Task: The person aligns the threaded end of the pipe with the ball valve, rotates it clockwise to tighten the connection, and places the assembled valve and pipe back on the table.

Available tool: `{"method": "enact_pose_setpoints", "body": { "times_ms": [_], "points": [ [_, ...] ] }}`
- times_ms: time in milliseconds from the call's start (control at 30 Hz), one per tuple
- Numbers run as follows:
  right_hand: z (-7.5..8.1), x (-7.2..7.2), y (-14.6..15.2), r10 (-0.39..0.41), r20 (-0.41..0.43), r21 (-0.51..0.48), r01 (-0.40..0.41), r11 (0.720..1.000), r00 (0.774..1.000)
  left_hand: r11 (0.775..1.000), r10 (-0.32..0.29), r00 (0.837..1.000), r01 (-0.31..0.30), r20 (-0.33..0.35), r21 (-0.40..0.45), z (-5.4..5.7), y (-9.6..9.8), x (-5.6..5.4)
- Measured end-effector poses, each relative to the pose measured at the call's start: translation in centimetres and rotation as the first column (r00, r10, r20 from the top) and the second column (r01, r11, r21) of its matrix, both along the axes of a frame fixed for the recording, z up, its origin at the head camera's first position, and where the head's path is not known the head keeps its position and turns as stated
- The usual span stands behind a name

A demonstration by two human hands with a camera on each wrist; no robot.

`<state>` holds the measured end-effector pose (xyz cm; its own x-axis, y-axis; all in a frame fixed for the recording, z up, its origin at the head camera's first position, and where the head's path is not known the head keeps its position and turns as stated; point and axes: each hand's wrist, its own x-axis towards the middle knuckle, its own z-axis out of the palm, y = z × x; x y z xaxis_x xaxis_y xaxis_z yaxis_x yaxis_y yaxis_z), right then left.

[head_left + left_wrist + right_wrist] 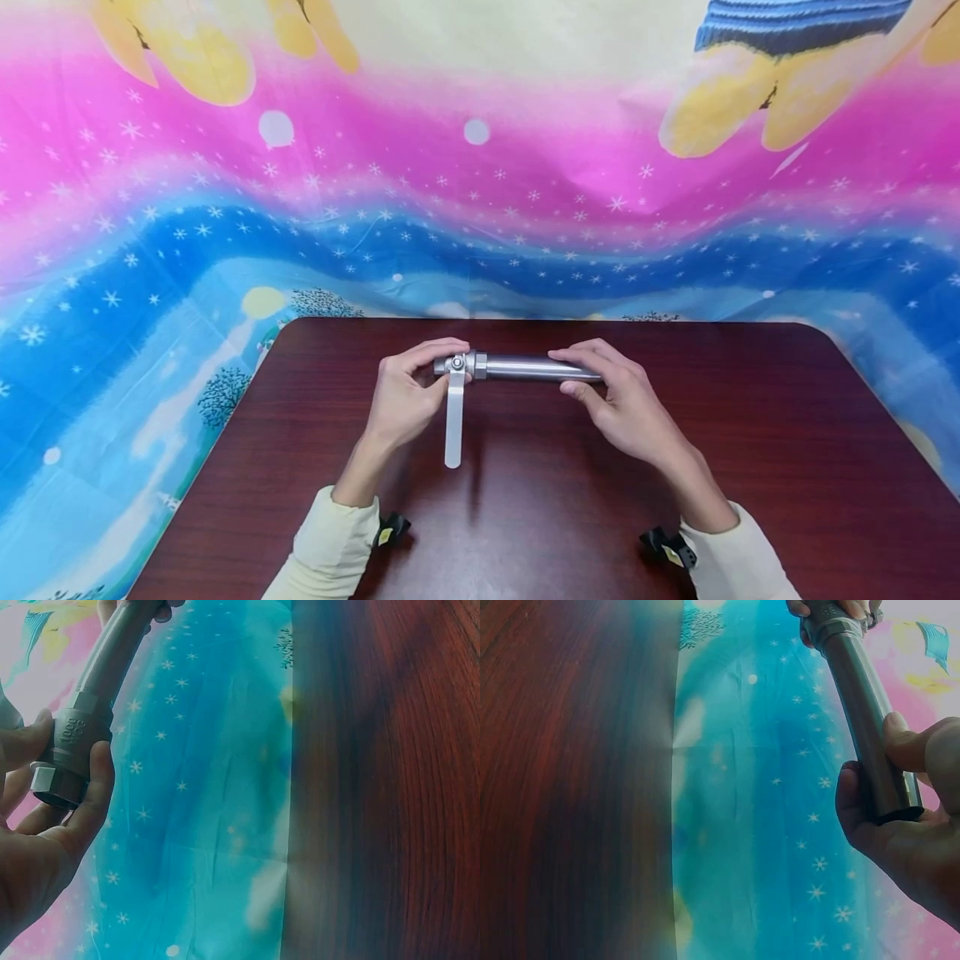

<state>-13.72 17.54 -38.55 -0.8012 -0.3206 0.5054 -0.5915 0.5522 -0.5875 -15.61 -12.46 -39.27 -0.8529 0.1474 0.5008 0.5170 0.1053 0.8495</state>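
Observation:
A metal ball valve with a long flat lever handle is joined end to end with a smooth steel pipe. My left hand grips the valve body, thumb and fingers on opposite sides; raised lettering shows on the valve in the left wrist view. The lever points toward me in the head view. At the other end, my right hand holds the pipe between thumb and fingers, its open end near the palm. Valve and pipe are held level above the table.
A dark red-brown wooden table with rounded far corners lies below the hands. Behind it hangs a colourful printed cloth with snowflakes. Black wrist devices sit at both pale sleeves.

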Motion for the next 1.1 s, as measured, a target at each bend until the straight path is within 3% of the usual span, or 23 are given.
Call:
{"method": "enact_pose_setpoints", "body": {
  "times_ms": [300,533,1100],
  "points": [
    [-0.4,-0.5,0.6,-0.005,0.051,-0.019,0.006,1.000,0.999,0.998,0.016,1.000,-0.017,-0.011,-0.059,-0.1,-0.1,-0.1],
    [-0.7,-0.8,1.0,0.023,0.096,-0.024,-0.021,1.000,0.995,0.992,0.024,0.999,-0.018,0.045,-0.123,-0.2,-0.4,-0.1],
    [-2.6,-1.4,1.3,0.059,0.229,0.046,-0.072,0.996,0.972,0.953,0.085,0.991,-0.051,0.101,-0.300,-1.7,-0.8,-0.5]
  ]
}}
